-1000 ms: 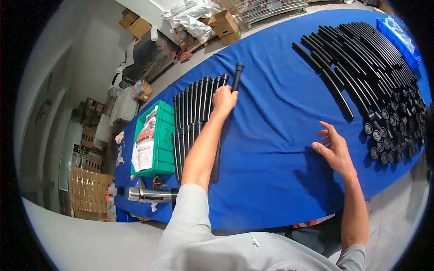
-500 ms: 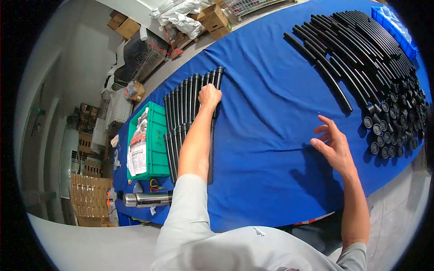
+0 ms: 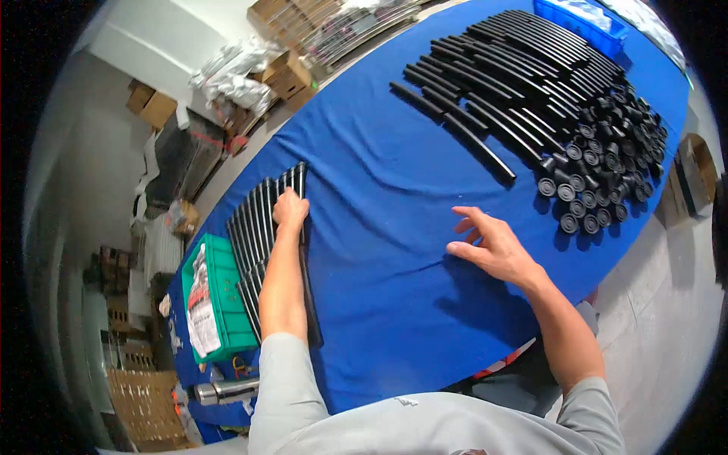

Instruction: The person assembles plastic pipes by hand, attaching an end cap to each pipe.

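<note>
My left hand (image 3: 290, 208) is closed at the upper part of a row of black tubes with collared ends (image 3: 254, 220), its fingers wrapped round a tube near the row's right edge. The fingertips are partly hidden. Over the blue cloth, my right hand (image 3: 491, 246) hovers with fingers apart and nothing in it. Farther to the right lie many loose black tubes (image 3: 485, 64), side by side. Near their lower end is a heap of round black caps (image 3: 599, 163), with ringed faces showing on several.
Left of the row stands a green crate (image 3: 221, 292) with printed paper on it. A steel flask (image 3: 224, 391) lies at the table's near left edge. At the far right corner sits a blue bin (image 3: 588, 26). Cardboard boxes (image 3: 287, 76) stand beyond the table.
The head view has turned, so the table's things sit farther left in the picture. My left hand stays closed at the tube row; my right hand remains open above the cloth.
</note>
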`<state>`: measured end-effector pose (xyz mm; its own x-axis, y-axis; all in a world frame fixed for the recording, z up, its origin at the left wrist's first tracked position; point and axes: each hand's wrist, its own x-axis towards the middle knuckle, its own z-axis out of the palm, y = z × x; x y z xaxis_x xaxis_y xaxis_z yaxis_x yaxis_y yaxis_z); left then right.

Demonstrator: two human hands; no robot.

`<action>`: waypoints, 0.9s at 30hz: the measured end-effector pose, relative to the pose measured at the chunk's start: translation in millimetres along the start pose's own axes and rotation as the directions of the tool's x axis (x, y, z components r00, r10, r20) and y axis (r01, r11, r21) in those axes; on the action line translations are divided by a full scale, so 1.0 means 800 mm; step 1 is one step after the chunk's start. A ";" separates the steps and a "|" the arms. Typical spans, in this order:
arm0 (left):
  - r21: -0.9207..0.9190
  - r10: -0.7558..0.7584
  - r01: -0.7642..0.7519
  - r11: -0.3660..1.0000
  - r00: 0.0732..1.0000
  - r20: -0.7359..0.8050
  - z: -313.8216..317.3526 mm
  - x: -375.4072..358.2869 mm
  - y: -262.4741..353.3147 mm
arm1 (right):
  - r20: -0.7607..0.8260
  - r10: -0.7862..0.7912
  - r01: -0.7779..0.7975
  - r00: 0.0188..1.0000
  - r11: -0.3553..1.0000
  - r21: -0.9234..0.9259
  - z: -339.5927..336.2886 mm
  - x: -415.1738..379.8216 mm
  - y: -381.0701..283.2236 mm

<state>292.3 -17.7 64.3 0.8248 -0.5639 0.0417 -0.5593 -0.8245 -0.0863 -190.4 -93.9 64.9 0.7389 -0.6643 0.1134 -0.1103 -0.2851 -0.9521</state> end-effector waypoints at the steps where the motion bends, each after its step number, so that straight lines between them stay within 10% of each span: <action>1: 0.011 0.019 -0.019 1.000 0.999 -0.029 -0.004 -0.003 0.002 | 0.005 -0.002 0.002 1.000 1.000 -0.001 0.000 0.000 0.000; 7: -0.076 0.352 -0.376 0.923 0.909 -0.225 -0.025 -0.028 0.081 | 0.041 -0.079 0.081 0.996 0.996 -0.048 0.003 0.001 0.005; 12: -0.248 0.787 -0.835 0.491 0.547 -0.285 -0.017 -0.098 0.231 | -0.179 -0.059 0.072 0.982 0.995 0.064 -0.007 -0.002 -0.008; 14: -0.151 0.865 -0.965 0.213 0.258 -0.430 -0.008 -0.137 0.287 | -0.273 -0.065 0.080 0.960 0.996 0.042 -0.010 0.001 -0.003; 19: 0.154 0.884 -0.986 0.059 -0.020 -0.467 -0.002 -0.193 0.371 | -0.321 -0.143 0.167 0.936 0.985 0.049 -0.008 -0.001 -0.001; 22: -0.107 0.883 -0.983 0.151 0.182 -0.432 -0.021 -0.184 0.373 | -0.303 -0.171 0.187 0.938 0.982 0.025 -0.010 -0.002 -0.001; 23: -0.100 0.656 -0.994 0.043 0.103 -0.748 -0.035 -0.174 0.375 | -0.304 -0.185 0.200 0.935 0.979 0.021 -0.011 -0.003 -0.002; 24: -0.498 0.599 -0.853 0.157 0.483 -0.639 -0.031 -0.156 0.368 | -0.304 -0.192 0.209 0.933 0.978 0.025 -0.010 -0.005 -0.004; 26: -0.738 0.474 -0.568 0.365 0.795 -0.377 -0.064 -0.149 0.349 | -0.291 -0.154 0.173 0.944 0.984 0.041 -0.007 -0.008 -0.009; 27: -0.544 0.517 -0.755 0.366 0.651 -0.556 -0.024 -0.132 0.342 | -0.288 -0.142 0.161 0.947 0.986 0.041 -0.009 -0.006 -0.011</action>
<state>51.1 -184.6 55.1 0.2017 -0.8201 0.5355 -0.8723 0.0983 0.4790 -197.3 -93.2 75.0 0.5242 -0.7873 0.3246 0.0372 -0.3596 -0.9324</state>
